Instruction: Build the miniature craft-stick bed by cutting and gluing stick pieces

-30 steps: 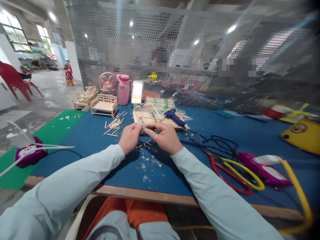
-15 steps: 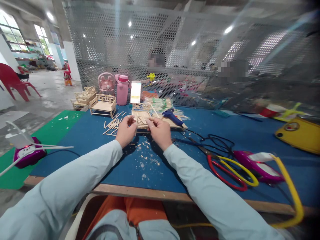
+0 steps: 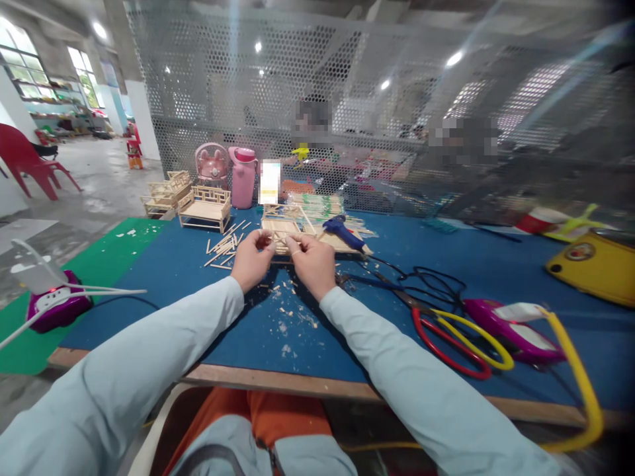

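Note:
My left hand (image 3: 252,259) is closed in a pinch, its fingertips close to my right hand (image 3: 315,261), which is pinching too. Between the fingertips shows a small piece of thin wooden sticks (image 3: 280,241), partly hidden by the fingers. Just behind it lies a half-built miniature bench (image 3: 282,226) of pale sticks. Loose wooden sticks (image 3: 225,248) are scattered left of my left hand. A blue glue gun (image 3: 344,233) rests to the right, beyond my right hand.
Finished miniature benches (image 3: 205,209) stand at back left beside a pink flask (image 3: 243,178). Red and yellow-handled scissors (image 3: 449,337), black cable and a purple power strip (image 3: 516,334) lie right. A perforated metal screen (image 3: 377,119) closes the back; people are beyond it.
My right hand has shifted slightly left, bringing its fingertips nearer to my left hand's. My left hand has moved very little.

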`<action>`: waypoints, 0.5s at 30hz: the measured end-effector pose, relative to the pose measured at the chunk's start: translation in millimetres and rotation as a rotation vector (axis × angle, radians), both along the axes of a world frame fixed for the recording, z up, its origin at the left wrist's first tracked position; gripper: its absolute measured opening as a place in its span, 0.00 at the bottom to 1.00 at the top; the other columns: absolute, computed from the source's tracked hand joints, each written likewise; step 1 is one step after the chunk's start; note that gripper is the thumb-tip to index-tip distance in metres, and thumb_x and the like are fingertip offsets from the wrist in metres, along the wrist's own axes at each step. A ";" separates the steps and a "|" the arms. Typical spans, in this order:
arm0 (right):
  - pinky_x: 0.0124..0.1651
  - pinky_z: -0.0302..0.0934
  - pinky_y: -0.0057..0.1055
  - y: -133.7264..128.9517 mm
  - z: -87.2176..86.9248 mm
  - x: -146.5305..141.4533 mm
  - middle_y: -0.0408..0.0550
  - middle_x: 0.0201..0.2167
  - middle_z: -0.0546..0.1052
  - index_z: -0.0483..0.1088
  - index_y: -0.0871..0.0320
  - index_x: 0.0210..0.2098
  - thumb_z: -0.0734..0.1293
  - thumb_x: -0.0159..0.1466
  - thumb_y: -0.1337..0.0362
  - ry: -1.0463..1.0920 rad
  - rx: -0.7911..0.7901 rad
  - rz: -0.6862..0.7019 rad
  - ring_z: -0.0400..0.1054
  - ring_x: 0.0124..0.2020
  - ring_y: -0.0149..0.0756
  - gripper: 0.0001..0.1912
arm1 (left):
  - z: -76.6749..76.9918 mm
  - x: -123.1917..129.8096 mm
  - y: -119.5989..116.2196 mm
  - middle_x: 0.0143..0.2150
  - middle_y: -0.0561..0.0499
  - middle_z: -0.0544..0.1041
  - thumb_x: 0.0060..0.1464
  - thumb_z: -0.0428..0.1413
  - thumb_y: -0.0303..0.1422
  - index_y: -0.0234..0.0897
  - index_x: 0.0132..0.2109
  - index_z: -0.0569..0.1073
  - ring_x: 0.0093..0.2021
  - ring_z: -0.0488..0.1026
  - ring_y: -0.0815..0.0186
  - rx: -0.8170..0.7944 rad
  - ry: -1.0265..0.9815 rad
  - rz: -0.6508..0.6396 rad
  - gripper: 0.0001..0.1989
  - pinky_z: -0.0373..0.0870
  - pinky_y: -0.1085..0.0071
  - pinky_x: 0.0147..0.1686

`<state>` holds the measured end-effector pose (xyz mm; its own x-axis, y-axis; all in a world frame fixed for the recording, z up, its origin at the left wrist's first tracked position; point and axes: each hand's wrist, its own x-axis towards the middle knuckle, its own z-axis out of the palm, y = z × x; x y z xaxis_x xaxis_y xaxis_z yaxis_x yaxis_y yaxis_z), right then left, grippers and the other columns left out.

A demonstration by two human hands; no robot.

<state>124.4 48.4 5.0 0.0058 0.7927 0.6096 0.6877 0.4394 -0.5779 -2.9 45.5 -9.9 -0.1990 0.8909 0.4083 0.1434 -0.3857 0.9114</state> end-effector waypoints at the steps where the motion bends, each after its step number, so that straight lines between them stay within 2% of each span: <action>1: 0.30 0.57 0.28 0.1 0.1 -0.1 0.46 0.23 0.77 0.77 0.57 0.36 0.62 0.59 0.57 -0.004 0.000 -0.001 0.67 0.25 0.34 0.15 | -0.2 0.1 0.1 0.29 0.53 0.71 0.46 0.54 0.22 0.33 0.37 0.70 0.29 0.68 0.71 0.001 0.002 0.001 0.08 0.66 0.73 0.36; 6: 0.31 0.59 0.28 -2.1 1.7 -1.7 0.47 0.23 0.78 0.77 0.56 0.37 0.61 0.60 0.56 -0.022 -0.014 0.025 0.69 0.26 0.35 0.16 | -0.4 -0.4 0.5 0.28 0.53 0.71 0.46 0.54 0.22 0.32 0.36 0.70 0.29 0.67 0.71 0.011 0.016 -0.003 0.08 0.66 0.72 0.36; 10: 0.35 0.62 0.31 -4.0 0.5 -2.6 0.50 0.31 0.80 0.76 0.57 0.41 0.60 0.60 0.58 -0.007 -0.018 0.051 0.72 0.32 0.38 0.17 | 1.8 -0.4 -2.4 0.30 0.53 0.70 0.45 0.54 0.23 0.32 0.37 0.69 0.30 0.67 0.71 0.010 0.029 0.004 0.08 0.65 0.73 0.36; 13: 0.38 0.62 0.33 -4.1 -2.6 -2.1 0.51 0.35 0.79 0.75 0.58 0.43 0.60 0.60 0.60 0.004 -0.011 0.075 0.72 0.35 0.39 0.18 | 3.8 0.6 -5.3 0.35 0.51 0.70 0.45 0.54 0.23 0.33 0.41 0.68 0.29 0.67 0.72 -0.003 0.053 0.012 0.13 0.66 0.73 0.34; 15: 0.35 0.63 0.33 -4.6 -4.4 -2.0 0.51 0.31 0.79 0.74 0.59 0.44 0.59 0.59 0.61 0.014 -0.030 0.094 0.71 0.31 0.39 0.18 | 4.8 1.4 -5.8 0.38 0.49 0.70 0.44 0.55 0.23 0.33 0.45 0.66 0.30 0.67 0.72 -0.004 0.060 0.005 0.17 0.66 0.73 0.34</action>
